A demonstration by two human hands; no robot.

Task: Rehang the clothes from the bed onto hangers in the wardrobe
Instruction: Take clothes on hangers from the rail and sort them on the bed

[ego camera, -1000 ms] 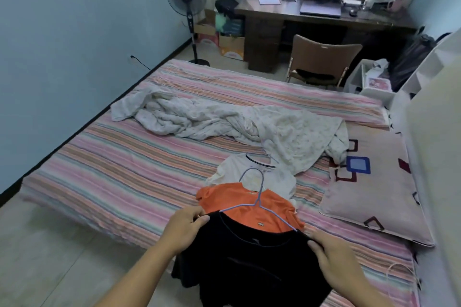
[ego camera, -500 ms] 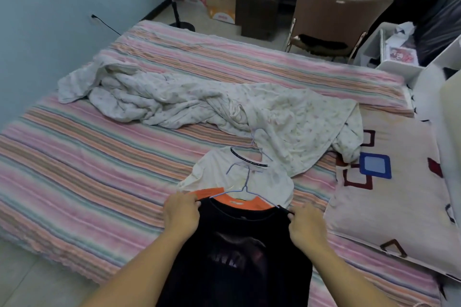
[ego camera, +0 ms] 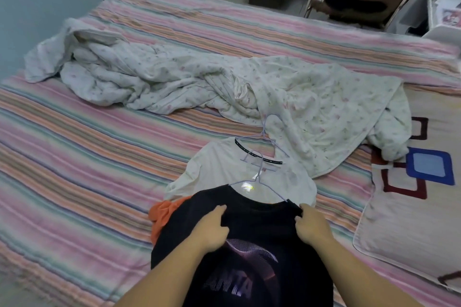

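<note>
Black T-shirt (ego camera: 252, 254) (printed chest graphic) lying on striped bed (ego camera: 74, 157), near edge, over orange T-shirt (ego camera: 163, 214) showing at its left side. Left hand (ego camera: 212, 229): fingers curled, gripping left shoulder fabric. Right hand (ego camera: 311, 227): fingers curled, pinching right shoulder at collar end. Lilac wire hanger (ego camera: 259, 179) with arms running into black collar, hook lying on white T-shirt (ego camera: 224, 169). 2nd wire hanger (ego camera: 268, 129) inside white T-shirt's neck. Crumpled floral blanket (ego camera: 224, 80) beyond; patterned pillow (ego camera: 411, 194) at right.
</note>
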